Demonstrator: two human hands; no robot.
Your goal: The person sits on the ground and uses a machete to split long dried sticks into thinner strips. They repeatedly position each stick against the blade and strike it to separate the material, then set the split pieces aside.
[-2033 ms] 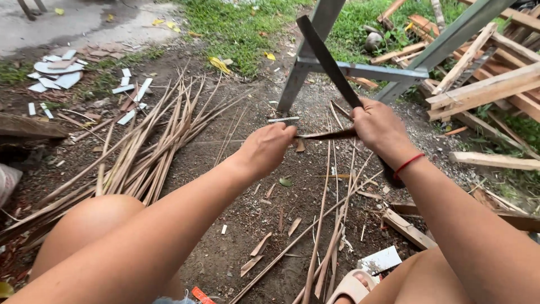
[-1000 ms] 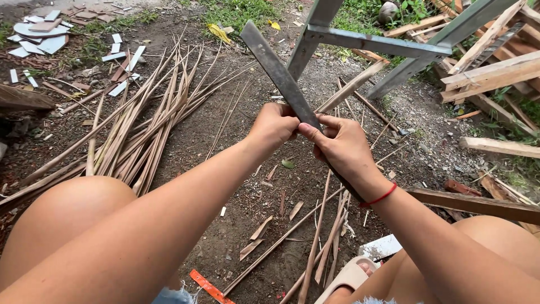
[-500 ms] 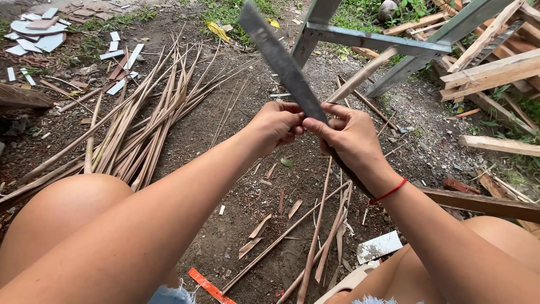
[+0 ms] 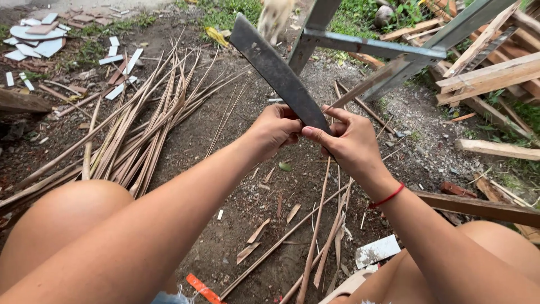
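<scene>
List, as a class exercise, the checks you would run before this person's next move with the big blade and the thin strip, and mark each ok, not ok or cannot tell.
1. Right hand has a firm grip at the base of the blade: ok.
2. Left hand is closed on the thin strip: ok.
3. Left fingers away from the cutting edge: cannot tell, they lie right beside the blade.
4. Blade tip points away from the body: ok.
5. Bare knee is out of the blade's path: ok.
6. Space ahead free: not ok, a pale animal stands just beyond the tip.
</scene>
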